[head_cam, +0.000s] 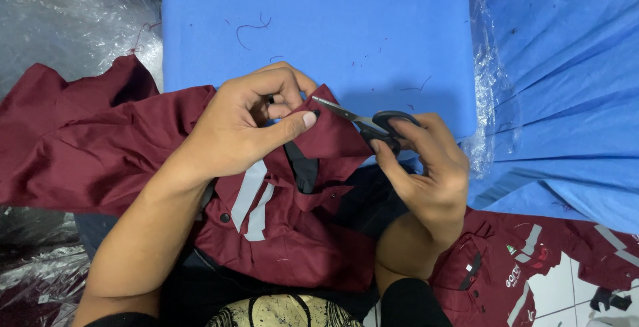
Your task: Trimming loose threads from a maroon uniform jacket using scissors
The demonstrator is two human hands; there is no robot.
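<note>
The left hand pinches a fold of the dark red shirt. At its three o'clock, the right hand grips small black scissors, tips touching that fold, over a blue board.

two hands, one pair of scissors, two maroon jackets.
</note>
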